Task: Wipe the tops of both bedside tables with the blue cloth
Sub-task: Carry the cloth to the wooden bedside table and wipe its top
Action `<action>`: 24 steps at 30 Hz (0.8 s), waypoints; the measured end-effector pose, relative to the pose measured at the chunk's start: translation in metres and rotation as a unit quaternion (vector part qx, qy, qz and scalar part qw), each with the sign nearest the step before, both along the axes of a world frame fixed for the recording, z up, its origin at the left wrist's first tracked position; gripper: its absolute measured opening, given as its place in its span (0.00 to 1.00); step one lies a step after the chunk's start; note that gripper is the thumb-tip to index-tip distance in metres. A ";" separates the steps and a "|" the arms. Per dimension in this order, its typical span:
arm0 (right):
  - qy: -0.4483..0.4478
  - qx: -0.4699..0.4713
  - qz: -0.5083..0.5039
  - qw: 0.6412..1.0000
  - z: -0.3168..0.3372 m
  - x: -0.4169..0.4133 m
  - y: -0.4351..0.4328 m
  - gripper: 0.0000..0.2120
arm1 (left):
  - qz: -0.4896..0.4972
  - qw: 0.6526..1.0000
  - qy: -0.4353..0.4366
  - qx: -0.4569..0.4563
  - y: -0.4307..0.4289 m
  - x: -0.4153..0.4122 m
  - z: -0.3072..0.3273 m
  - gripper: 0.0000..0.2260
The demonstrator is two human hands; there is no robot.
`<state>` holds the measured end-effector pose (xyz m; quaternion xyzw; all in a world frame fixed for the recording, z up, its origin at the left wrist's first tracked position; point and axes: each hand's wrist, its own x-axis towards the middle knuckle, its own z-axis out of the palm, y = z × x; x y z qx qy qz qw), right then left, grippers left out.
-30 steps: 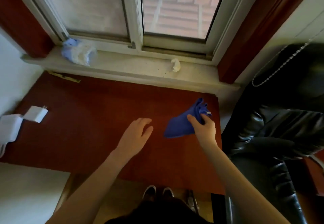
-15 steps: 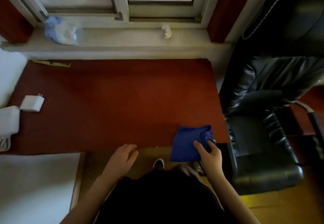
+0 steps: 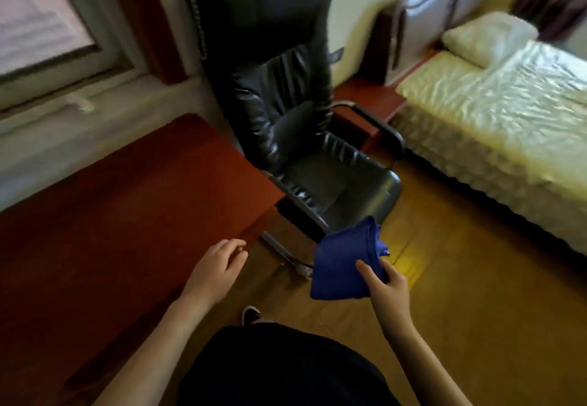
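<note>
Moved: blue cloth [image 3: 344, 265] lifted off the red table [image 3: 127, 215]; view swung toward the bed [image 3: 508, 126].
Right hand [image 3: 386, 288]: fingers pinch the cloth, carrying it over the floor.
Left hand [image 3: 219, 265]: loosely curled, empty.
Purpose: probably heading past the chair [image 3: 286, 103] to the second table.

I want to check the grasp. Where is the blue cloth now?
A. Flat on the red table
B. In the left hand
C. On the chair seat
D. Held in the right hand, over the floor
D: the right hand grips the blue cloth above the wooden floor.
</note>
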<state>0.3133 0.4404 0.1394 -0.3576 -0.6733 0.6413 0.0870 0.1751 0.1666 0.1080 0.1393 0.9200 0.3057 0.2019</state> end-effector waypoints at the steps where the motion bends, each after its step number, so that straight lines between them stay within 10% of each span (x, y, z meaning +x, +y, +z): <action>1: -0.002 0.002 -0.031 1.000 -0.001 0.028 0.012 0.03 | -0.033 0.999 0.003 -0.002 0.020 0.010 0.001 0.18; 13: -0.127 -0.016 -0.378 0.917 -0.031 0.339 0.073 0.05 | -0.276 0.954 -0.116 -0.018 0.193 0.171 -0.038 0.18; 24: -0.112 -0.045 -0.343 0.932 -0.055 0.262 0.189 0.08 | -0.189 0.969 -0.158 -0.007 0.267 0.109 -0.056 0.09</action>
